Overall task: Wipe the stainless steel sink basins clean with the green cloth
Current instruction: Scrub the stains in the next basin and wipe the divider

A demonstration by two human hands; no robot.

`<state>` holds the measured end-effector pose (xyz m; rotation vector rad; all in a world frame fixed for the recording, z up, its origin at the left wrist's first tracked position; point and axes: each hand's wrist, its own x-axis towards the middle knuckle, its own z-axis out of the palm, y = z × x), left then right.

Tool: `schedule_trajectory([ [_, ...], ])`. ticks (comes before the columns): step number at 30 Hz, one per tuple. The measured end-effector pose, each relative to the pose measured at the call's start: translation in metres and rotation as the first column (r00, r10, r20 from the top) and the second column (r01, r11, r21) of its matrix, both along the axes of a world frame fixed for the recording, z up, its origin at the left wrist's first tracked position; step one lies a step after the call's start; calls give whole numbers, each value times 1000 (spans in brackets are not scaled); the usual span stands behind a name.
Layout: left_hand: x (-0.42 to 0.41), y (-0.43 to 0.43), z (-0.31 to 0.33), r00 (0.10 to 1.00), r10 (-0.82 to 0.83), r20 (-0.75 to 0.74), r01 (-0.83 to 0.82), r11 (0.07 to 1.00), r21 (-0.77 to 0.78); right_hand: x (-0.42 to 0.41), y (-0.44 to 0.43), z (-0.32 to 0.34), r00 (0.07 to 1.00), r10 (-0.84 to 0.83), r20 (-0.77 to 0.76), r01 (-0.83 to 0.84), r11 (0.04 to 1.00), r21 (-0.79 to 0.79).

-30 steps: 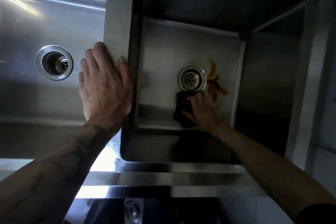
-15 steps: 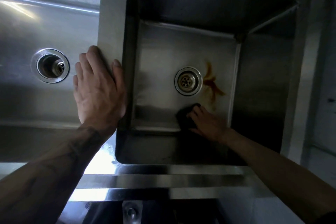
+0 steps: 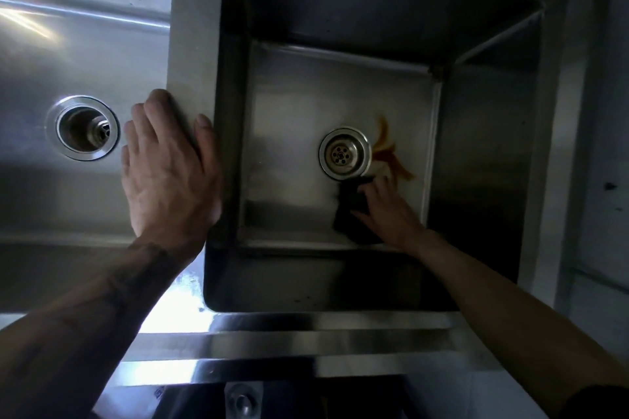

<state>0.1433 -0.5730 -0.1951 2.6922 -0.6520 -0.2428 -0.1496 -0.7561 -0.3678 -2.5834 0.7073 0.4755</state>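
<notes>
The cloth (image 3: 348,214) lies partly hidden under the right hand (image 3: 388,214).

The deep, square stainless steel right basin (image 3: 289,146) has tall steel walls on every side, so the only way in is from above. Its floor lies bare to the left of and behind the round metal strainer drain (image 3: 344,153). The near right part is taken up by the dark folded cloth (image 3: 350,211) with the right hand (image 3: 388,211) pressing on it, and the forearm slants in over the front wall. The flat steel divider strip (image 3: 194,44) between the basins is blocked at its near end by the left hand (image 3: 170,173), which lies flat across it, while its far stretch is free. The stainless steel left basin (image 3: 51,197) is open all around its round drain hole (image 3: 83,127).
</notes>
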Motion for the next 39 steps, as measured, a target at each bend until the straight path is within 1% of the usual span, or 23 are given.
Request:
schedule_trajectory([
  [2, 0, 0, -1, 1000, -5, 7, 5, 1000, 3, 18, -7, -5, 963, -270, -1, 270, 963, -20],
  [4, 0, 1, -2, 1000, -10, 12, 10, 1000, 8, 21, 3, 0, 960, -279, 13, 279, 958, -59],
  [6, 0, 1, -1, 1000, -8, 12, 8, 1000, 11, 5, 19, 14, 998, 37, 52, -32, 995, -96],
  [7, 0, 1, -1, 1000, -11, 15, 10, 1000, 15, -7, 18, 20, 972, 225, 64, -218, 970, -108],
  [8, 1, 1, -2, 1000, -14, 18, 14, 1000, 21, -16, 12, 21, 948, 312, 54, -308, 949, -72],
  [9, 0, 0, -1, 1000, -14, 18, 13, 1000, 22, -20, 4, 21, 958, 287, 18, -287, 958, -3],
  [11, -1, 0, 0, 1000, -2, 18, 2, 1000, 10, -14, -13, 15, 998, 17, -67, -14, 999, 47],
  [13, -2, -1, -1, 1000, 5, 21, -5, 1000, 5, -2, -21, 5, 963, -257, -84, 257, 966, -16],
  [14, -2, -1, -1, 1000, 5, 22, -5, 1000, 6, 4, -17, 4, 949, -303, -85, 299, 953, -55],
  [16, -2, -1, 0, 1000, 5, 12, -5, 1000, 1, 2, 0, 9, 980, -178, -86, 174, 983, -53],
  [18, -2, -2, 1, 1000, 11, 7, -11, 1000, 7, -13, 9, 18, 986, 132, -106, -129, 991, 37],
  [20, -2, -2, 1, 1000, 7, 8, -7, 1000, 11, -24, -1, 20, 967, 221, -128, -209, 973, 99],
  [22, -2, -2, 2, 1000, 12, -7, -12, 1000, 3, -19, -14, 14, 995, 0, -97, 5, 998, 55],
  [24, -2, -1, 2, 1000, 15, -19, -15, 1000, -3, -6, -22, 6, 952, -301, -57, 299, 954, -31],
  [26, -2, -1, 2, 1000, 12, -16, -13, 1000, -5, 6, -15, 5, 920, -391, -34, 389, 920, -57],
  [27, -2, -1, 2, 1000, 10, -15, -10, 1000, -3, 5, -7, 7, 942, -333, -48, 332, 943, -36],
  [29, -2, -2, 2, 1000, 14, -19, -14, 1000, -2, -12, 6, 15, 994, -62, -92, 65, 997, 36],
  [31, -2, -2, 3, 1000, 15, -22, -15, 1000, -4, -37, 2, 18, 987, 95, -129, -85, 993, 79],
  [32, -2, -2, 3, 1000, 15, -23, -16, 1000, -7, -43, -3, 18, 989, 60, -135, -53, 997, 58],
  [34, -3, -2, 3, 1000, 17, -24, -17, 1000, -16, -40, -18, 12, 983, -158, -95, 154, 987, -53],
  [37, -3, -2, 2, 999, 19, -28, -20, 1000, -15, -5, -27, 4, 849, -527, -44, 516, 844, -148],
  [38, -3, -2, 1, 1000, 17, -26, -17, 1000, -14, 5, -20, 4, 833, -553, -34, 541, 825, -163],
  [39, -3, -1, 1, 1000, 9, -20, -10, 1000, -15, 9, -10, 3, 865, -501, -21, 490, 853, -178],
])
